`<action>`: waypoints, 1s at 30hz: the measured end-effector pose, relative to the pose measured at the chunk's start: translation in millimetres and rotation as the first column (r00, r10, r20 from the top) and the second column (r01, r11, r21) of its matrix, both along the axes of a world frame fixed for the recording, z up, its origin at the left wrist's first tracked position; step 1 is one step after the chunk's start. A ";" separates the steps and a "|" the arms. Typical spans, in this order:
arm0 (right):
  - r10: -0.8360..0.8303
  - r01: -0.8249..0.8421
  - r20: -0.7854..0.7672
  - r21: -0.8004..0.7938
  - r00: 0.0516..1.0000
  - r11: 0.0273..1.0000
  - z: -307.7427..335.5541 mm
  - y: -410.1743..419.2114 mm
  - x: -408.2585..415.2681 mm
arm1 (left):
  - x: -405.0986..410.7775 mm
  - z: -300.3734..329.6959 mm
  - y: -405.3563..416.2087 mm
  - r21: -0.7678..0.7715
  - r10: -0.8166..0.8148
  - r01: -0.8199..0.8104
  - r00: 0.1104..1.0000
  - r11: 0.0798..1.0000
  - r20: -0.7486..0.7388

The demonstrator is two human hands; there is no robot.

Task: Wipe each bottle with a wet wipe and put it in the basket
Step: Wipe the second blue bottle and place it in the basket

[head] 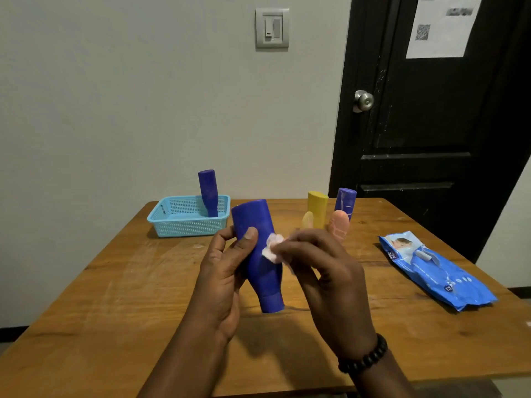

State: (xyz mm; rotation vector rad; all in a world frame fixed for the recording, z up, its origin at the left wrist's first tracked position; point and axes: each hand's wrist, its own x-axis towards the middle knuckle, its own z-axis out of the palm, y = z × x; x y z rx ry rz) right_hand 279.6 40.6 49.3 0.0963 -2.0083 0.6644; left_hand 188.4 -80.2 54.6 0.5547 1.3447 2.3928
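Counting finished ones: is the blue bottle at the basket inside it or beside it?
Inside: the blue bottle stands cap-down within the basket, leaning at its back wall.

Basket (172, 225) left on table (115, 297), wipes pack (436, 271) right.

Setting: plain domestic-type room, not a lab or shop. Evidence: worn brown wooden table (373, 326) against a bare pale grey painted wall (129, 110); grey plastic wall light switch (272, 28); black panelled door (431, 124) with round metal knob (363, 100); white printed paper notice (442, 27) taped on it.
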 end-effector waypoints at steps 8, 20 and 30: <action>-0.149 0.150 -0.023 0.099 0.989 0.984 45.6 9.3 -29.6 | 2.2 0.3 1.3 -0.202 0.062 -0.096 0.984 0.975 -0.168; -0.086 0.069 0.083 0.192 0.993 0.979 -10.4 1.3 -12.0 | -8.2 0.2 -0.8 -0.166 0.227 -0.247 0.965 0.955 -0.133; -0.107 0.102 0.046 0.095 0.993 0.990 25.2 3.4 -20.1 | -7.1 -8.5 1.2 -0.246 0.205 -0.274 0.940 0.930 -0.273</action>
